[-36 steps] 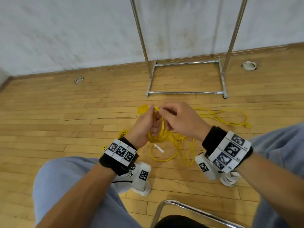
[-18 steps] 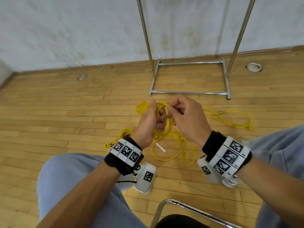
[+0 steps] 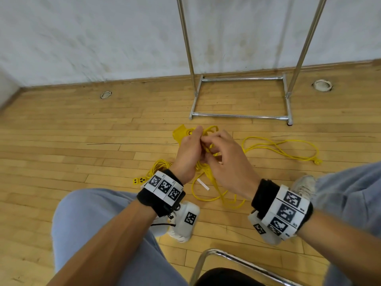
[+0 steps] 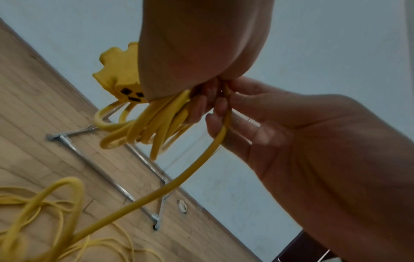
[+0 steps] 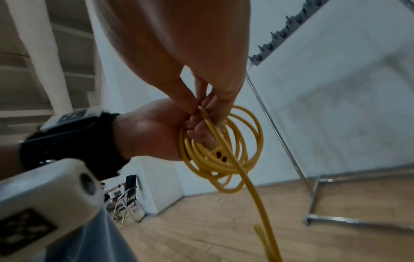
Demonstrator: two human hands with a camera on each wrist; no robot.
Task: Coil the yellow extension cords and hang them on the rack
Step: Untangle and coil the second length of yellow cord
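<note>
Your right hand's fingertips (image 5: pixel 215 106) pinch one strand of the thin yellow extension cord (image 5: pixel 237 170) against the coil gripped in your left hand (image 3: pixel 188 155); only the wrist views show that pinch, before the chrome tube rack (image 3: pixel 239 115).

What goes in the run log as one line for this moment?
phase: coiling | left hand: grips coil | right hand: pinches loose cord | rack: nothing hung in view
</note>
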